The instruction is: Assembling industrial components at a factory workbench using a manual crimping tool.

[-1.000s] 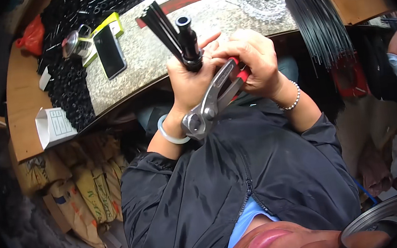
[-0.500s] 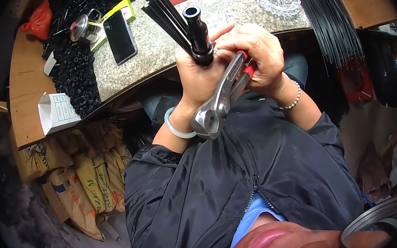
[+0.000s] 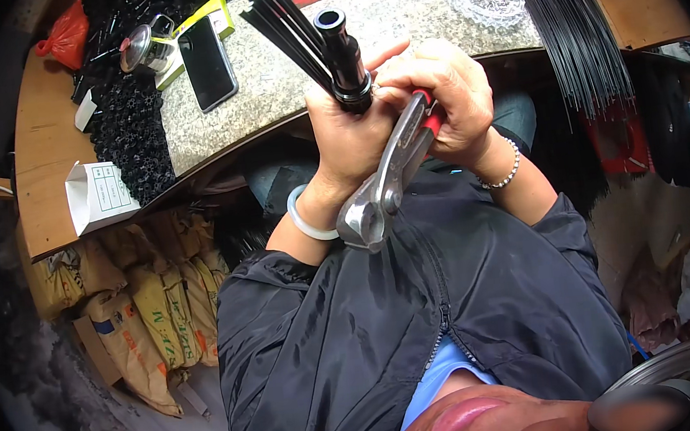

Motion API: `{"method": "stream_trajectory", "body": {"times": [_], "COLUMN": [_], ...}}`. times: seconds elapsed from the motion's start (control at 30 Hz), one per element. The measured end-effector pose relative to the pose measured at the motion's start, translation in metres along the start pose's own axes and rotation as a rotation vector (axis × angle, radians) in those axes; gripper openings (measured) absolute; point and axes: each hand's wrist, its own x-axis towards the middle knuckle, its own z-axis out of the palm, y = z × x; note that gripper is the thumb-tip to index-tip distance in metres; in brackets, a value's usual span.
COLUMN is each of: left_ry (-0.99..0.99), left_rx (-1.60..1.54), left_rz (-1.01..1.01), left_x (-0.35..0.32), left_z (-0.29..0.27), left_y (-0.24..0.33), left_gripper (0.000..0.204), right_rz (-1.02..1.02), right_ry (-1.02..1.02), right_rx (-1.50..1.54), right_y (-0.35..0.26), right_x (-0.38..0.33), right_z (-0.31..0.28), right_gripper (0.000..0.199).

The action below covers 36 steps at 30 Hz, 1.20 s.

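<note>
Partly inside the right grip (image 3: 460,96), pliers (image 3: 393,164)

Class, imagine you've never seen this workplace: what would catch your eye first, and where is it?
Probably the red-handled pliers, at the centre in the right hand, their metal head pointing back toward the black jacket. Next come the black tube and the fan of thin black rods, both jutting from the left hand. The bright red bag also stands out, at the upper left.
</note>
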Motion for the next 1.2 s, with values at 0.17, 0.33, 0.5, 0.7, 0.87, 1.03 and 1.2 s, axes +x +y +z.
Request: {"method": "stream_trajectory", "body": {"times": [0.17,0.33,0.5,0.7,0.87,1.03,1.2], "left_ry": [0.007,-0.003,-0.007,0.019,-0.077,0.040,0.121], "left_rx": [0.018,0.036,0.027,0.019,0.392,-0.042,-0.073], "left_rz": [0.088,0.028,0.008,0.065,0.235,-0.074,-0.034], "left_x": [0.000,0.000,-0.001,-0.002,0.000,0.005,0.005], "left_z": [0.001,-0.004,-0.005,-0.003,-0.010,-0.012,-0.017], "left_y": [-0.003,-0.005,-0.004,-0.005,0.006,0.010,0.011], "left_gripper": [0.014,0.023,0.035,0.016,0.023,0.020,0.021], "right_rz": [-0.071,-0.058,-0.064,-0.075,0.281,0.547,0.992], "right_ry": [0.027,0.027,0.039,0.037,0.012,-0.270,-0.701], "right_rx": [-0.002,0.003,0.018,0.068,0.446,0.305,0.626], "right_y": [0.006,0.007,0.006,0.004,0.004,-0.011,-0.024], "right_x": [-0.005,-0.004,-0.003,0.005,0.001,0.025,0.008], "right_z": [0.004,0.007,0.008,0.007,0.007,-0.021,-0.070], "right_gripper": [0.018,0.017,0.017,0.017,0.014,0.020,0.016]}}
